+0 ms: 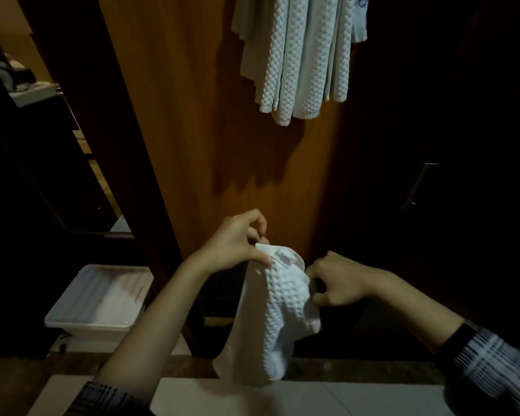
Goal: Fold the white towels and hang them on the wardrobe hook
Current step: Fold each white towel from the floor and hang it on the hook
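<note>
Here I hold a towel (275,310) up in front of me, low and close to the wardrobe panel (198,130); my left hand (237,244) pinches its top edge by the sewn tag (284,259), thumb laid over the cloth and fingers curled behind, while my right hand (333,279) grips the near side a little lower, fingers bent round the waffle weave; the two hands sit near each other but apart, the towel's top corner between them. I judge I hold it this way to find the edges and let the rest hang straight, so the fold can be set before it goes up; its lower end drops free and ends just above the pale surface (342,397) below me, whether touching it I cannot tell. Above, hung towels (297,55) of the same weave drape down the panel from somewhere past the frame's top; the hook itself is out of view, so this one looks to be a later piece of the job. The room is dim; the warm brown panel stands between a dark opening at left and a dark door with a handle (419,184) at right; a white bin (99,298) sits on the floor at lower left; my striped sleeves show at both bottom corners.
</note>
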`<state>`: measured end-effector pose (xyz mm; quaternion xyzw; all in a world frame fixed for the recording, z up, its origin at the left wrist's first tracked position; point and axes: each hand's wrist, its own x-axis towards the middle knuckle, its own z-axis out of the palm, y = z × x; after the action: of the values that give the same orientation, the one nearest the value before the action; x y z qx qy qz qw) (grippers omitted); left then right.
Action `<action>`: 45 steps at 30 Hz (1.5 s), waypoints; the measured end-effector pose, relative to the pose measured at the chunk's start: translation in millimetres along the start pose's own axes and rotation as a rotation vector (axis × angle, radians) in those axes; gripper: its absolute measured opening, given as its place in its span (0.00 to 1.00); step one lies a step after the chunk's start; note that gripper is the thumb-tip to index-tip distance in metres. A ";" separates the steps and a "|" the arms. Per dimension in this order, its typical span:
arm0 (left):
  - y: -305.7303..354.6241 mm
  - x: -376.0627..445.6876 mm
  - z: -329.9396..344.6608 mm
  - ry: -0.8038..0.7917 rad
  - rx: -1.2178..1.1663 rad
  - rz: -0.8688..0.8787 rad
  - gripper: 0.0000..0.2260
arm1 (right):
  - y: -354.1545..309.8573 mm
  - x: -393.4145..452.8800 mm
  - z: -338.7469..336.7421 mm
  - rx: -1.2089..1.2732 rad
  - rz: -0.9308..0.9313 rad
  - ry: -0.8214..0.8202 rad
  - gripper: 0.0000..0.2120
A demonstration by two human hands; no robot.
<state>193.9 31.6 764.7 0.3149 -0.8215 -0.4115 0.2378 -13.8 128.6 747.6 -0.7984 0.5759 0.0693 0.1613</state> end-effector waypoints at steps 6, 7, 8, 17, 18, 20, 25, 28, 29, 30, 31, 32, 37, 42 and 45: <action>-35.1 -4.7 -8.2 0.067 0.093 -0.090 0.21 | 29.0 5.1 9.9 -0.508 0.061 -0.187 0.12; -38.5 -5.3 -7.8 0.090 0.101 -0.090 0.21 | 32.6 5.7 13.5 -0.558 0.045 -0.199 0.13; -41.3 -5.9 -7.2 0.120 0.101 -0.089 0.21 | 35.1 6.4 18.5 -0.612 0.022 -0.209 0.14; -35.4 -5.0 -15.7 0.100 0.135 0.023 0.19 | 18.8 25.3 18.5 0.579 -0.037 0.414 0.16; -33.3 -3.7 -17.2 0.104 0.140 0.029 0.18 | 16.0 32.0 18.7 0.522 -0.032 0.354 0.19; -31.0 -3.0 -19.7 0.115 0.139 0.043 0.18 | 15.7 43.9 22.4 0.357 -0.010 0.231 0.23; -33.8 -15.3 -29.7 0.153 0.147 0.073 0.18 | 22.2 55.5 36.6 -0.185 0.050 0.075 0.08; -36.5 -24.2 -34.5 0.180 0.135 0.062 0.17 | 33.4 55.8 46.5 -0.570 0.145 0.078 0.14; -38.2 -26.8 -34.4 0.188 0.135 0.064 0.17 | 37.8 56.7 49.7 -0.614 0.128 0.101 0.15; -40.4 -29.2 -33.8 0.199 0.134 0.064 0.18 | 40.7 57.2 50.2 -0.625 0.099 0.114 0.15; -43.2 -31.9 -32.7 0.214 0.137 0.056 0.18 | 42.5 57.5 49.8 -0.599 0.072 0.126 0.14; -46.9 -34.7 -31.8 0.232 0.147 0.036 0.19 | 44.4 56.9 49.2 -0.536 0.072 0.136 0.12; -72.1 -42.5 -30.5 0.326 0.201 -0.121 0.19 | 57.0 43.4 34.9 0.209 0.284 0.592 0.12; -80.5 -35.8 -17.6 0.222 0.372 -0.190 0.08 | 41.6 48.0 33.1 0.217 0.215 0.750 0.12; -86.0 -34.0 -10.8 0.209 0.443 -0.246 0.06 | 39.7 46.7 29.7 0.245 0.226 0.825 0.14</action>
<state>252.0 10.4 695.1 0.4976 -0.8180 -0.2128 0.1949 -33.7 85.4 698.9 -0.6665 0.6796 -0.3065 0.0030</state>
